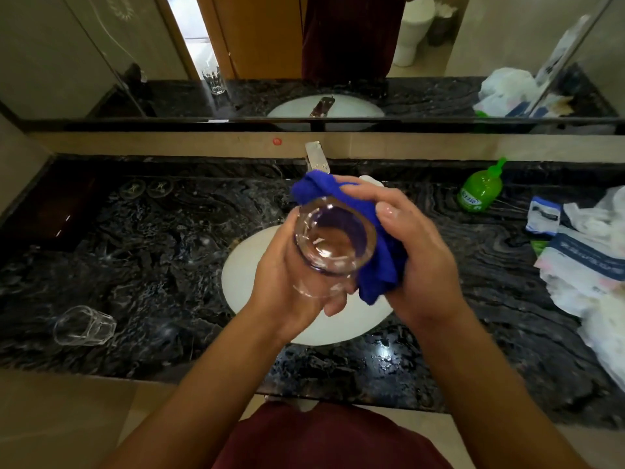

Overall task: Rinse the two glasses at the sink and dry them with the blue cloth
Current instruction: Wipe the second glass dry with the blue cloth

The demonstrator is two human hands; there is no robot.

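Observation:
Above the white sink (243, 265), my left hand (287, 282) grips a clear glass (333, 243) from below, its mouth facing the camera. My right hand (416, 252) holds the blue cloth (382, 265) bunched against the glass's right and far side, fingers curled over the cloth. A second clear glass (84, 324) stands on the dark marble counter (152, 248) at the left, near the front edge.
The chrome tap (316, 157) rises behind the sink under a wide mirror. A green soap bottle (482, 187) lies on the counter's right, beside white plastic bags and packets (592, 252). Two small round items (145, 188) sit at the back left.

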